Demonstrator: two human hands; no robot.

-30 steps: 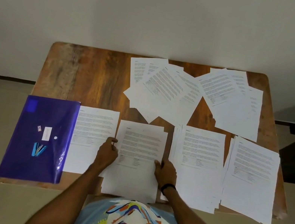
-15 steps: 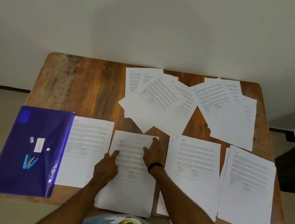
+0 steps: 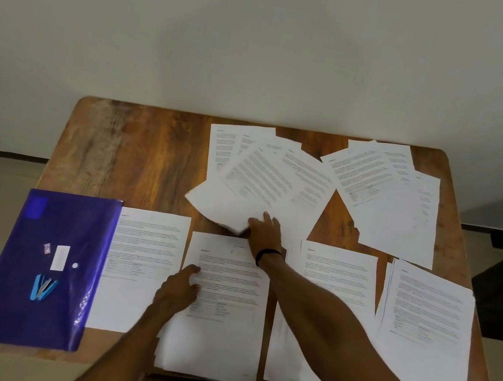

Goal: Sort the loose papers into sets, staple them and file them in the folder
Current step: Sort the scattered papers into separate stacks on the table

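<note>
I see the right hand (image 3: pixel 264 231) on the near corner of the heap (image 3: pixel 265 182), at 12 o'clock from the middle stack (image 3: pixel 216 345); whether it pinches, I cannot tell. The left hand (image 3: pixel 178 290) rests slack-fingered on that stack. The folder (image 3: pixel 69 225) lies at 9 o'clock of it.

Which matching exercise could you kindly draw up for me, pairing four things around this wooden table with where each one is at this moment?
Things:
1. translucent blue plastic folder
2. left hand
3. right hand
4. thin black wristband

Places:
A. resting on the near middle stack of white printed papers
B. at the left end of the wooden table
C. around the right wrist
D. at the near corner of the fanned far-middle pile of loose sheets

Pairs: 1-B, 2-A, 3-D, 4-C.
</note>
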